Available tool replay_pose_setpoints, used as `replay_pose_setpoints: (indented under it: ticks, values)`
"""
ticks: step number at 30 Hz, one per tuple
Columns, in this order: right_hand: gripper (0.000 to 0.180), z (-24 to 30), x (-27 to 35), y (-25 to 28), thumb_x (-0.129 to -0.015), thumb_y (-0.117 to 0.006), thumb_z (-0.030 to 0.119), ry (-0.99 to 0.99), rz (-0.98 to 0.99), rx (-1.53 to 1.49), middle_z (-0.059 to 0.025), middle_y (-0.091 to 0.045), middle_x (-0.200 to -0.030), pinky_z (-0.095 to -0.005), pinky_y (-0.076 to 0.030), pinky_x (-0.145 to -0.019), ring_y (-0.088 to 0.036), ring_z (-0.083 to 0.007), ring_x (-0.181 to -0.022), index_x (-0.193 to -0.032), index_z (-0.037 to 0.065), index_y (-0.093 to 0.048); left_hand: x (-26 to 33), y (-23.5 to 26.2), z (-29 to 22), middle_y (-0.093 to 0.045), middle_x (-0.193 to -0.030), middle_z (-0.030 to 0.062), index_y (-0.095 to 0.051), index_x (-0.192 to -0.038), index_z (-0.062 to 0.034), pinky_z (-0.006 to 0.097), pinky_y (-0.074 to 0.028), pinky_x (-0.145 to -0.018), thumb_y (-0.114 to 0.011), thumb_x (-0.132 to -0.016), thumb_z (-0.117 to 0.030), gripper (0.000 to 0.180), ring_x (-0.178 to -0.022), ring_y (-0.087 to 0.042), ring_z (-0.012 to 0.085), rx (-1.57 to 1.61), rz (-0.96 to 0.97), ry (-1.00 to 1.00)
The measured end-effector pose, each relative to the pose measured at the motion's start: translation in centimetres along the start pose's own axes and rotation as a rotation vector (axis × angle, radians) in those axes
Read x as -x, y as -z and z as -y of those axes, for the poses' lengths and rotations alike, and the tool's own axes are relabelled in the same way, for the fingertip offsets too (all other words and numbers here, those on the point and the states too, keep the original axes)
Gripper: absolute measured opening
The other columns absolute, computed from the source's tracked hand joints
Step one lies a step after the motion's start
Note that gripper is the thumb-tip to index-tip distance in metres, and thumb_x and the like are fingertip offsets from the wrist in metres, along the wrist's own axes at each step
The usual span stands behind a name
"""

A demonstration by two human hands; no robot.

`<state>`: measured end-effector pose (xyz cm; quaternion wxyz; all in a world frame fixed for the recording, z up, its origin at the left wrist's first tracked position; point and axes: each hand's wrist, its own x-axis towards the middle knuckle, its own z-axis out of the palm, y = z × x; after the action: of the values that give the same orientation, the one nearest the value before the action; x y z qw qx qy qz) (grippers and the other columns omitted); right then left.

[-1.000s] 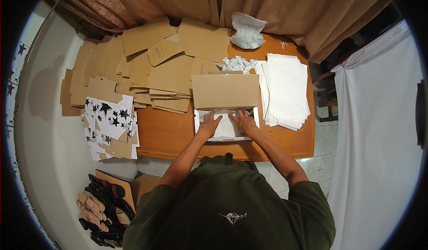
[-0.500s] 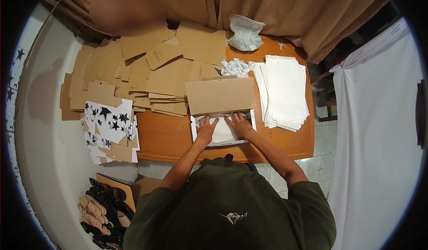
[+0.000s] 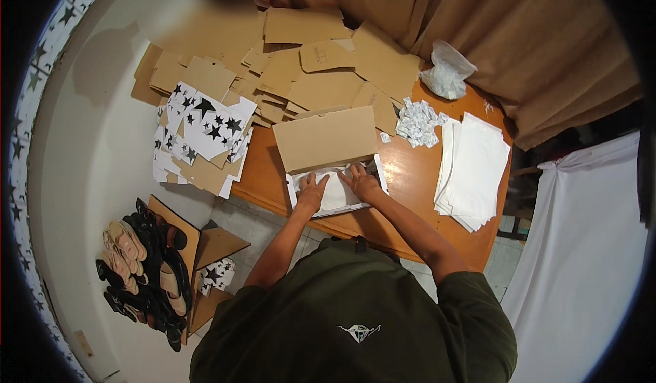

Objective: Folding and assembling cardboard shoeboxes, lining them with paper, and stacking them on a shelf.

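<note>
A cardboard box (image 3: pixel 325 139) stands with its brown lid raised at the table's front edge. White tissue paper (image 3: pixel 332 193) lines its inside. My left hand (image 3: pixel 312 193) presses on the paper at the box's left side, fingers spread. On the right side my right hand (image 3: pixel 361 183) lies on the same paper, its fingers also apart. Neither hand grips anything. Whatever may be under the paper is hidden.
Flat cardboard pieces (image 3: pixel 324 86) cover the back and left of the wooden table (image 3: pixel 403 178), with star-printed card (image 3: pixel 212 120) beside them. To the right are small white packets (image 3: pixel 418 123), a plastic bag (image 3: pixel 447 72) and white paper sheets (image 3: pixel 473 168). Shoes (image 3: pixel 147 267) fill a rack at lower left.
My view has turned left, so the table appears tilted and more of the shoe rack shows. Both hands stay on the paper inside the box.
</note>
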<state>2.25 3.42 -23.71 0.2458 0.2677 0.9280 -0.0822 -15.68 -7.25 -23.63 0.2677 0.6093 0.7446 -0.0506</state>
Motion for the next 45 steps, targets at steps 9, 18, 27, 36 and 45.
replay_pose_setpoints:
  ticks: [9,18,27,36,45]
  values:
    - [0.053,-3.3,6.6,8.1,-0.093,-0.064,0.011,0.014,-0.315,-0.764,-0.0227,-0.06,-0.135,-0.0428,-0.054,-0.098,-0.065,-0.0343,-0.116,-0.144,0.006,-0.052,0.2,7.7,-3.9,-0.06,-0.128,0.027,-0.05,-0.138,-0.0021,0.048,-0.048,-0.101,-0.067,-0.092,-0.013,0.051,-0.119,-0.06,0.0416,0.43,-0.148,-0.251]
    - [0.047,-11.6,14.3,5.3,-0.092,-0.069,0.02,-0.426,-0.589,-1.034,-0.0227,-0.069,-0.117,-0.0435,-0.055,-0.091,-0.069,-0.0348,-0.105,-0.134,0.002,-0.057,-4.9,11.0,-16.4,-0.068,-0.11,0.0226,-0.06,-0.125,-0.001,0.045,-0.054,-0.087,-0.071,-0.09,-0.016,0.04,-0.098,-0.069,0.0351,0.663,-0.172,-0.498]
    - [0.038,-18.6,11.5,-1.1,-0.089,-0.072,0.016,-0.635,-0.62,-1.104,-0.0239,-0.073,-0.102,-0.0433,-0.057,-0.082,-0.073,-0.0364,-0.093,-0.12,-0.004,-0.063,-15.3,6.6,-22.5,-0.072,-0.104,0.0209,-0.066,-0.118,0.0001,0.043,-0.056,-0.082,-0.074,-0.089,-0.018,0.035,-0.091,-0.072,0.0332,0.469,-0.001,-0.42]
    - [0.036,-22.5,7.1,-3.1,-0.086,-0.075,0.014,-0.852,-0.729,-1.008,-0.0231,-0.066,-0.106,-0.0482,-0.054,-0.085,-0.066,-0.0412,-0.097,-0.117,0.0,-0.065,-21.7,3.1,-26.9,-0.068,-0.113,0.0237,-0.066,-0.118,-0.0003,0.045,-0.054,-0.089,-0.071,-0.087,-0.01,0.033,-0.105,-0.066,0.0374,0.287,-0.116,-0.351]
    - [0.026,-22.2,5.5,-5.5,-0.083,-0.076,0.003,-0.804,-0.987,-0.929,-0.0192,-0.056,-0.105,-0.0452,-0.052,-0.079,-0.062,-0.0373,-0.091,-0.106,-0.002,-0.066,-22.4,2.9,-27.5,-0.06,-0.105,0.0176,-0.066,-0.109,-0.0024,0.046,-0.053,-0.086,-0.072,-0.086,-0.008,0.023,-0.096,-0.065,0.0367,0.347,-0.139,-0.455]
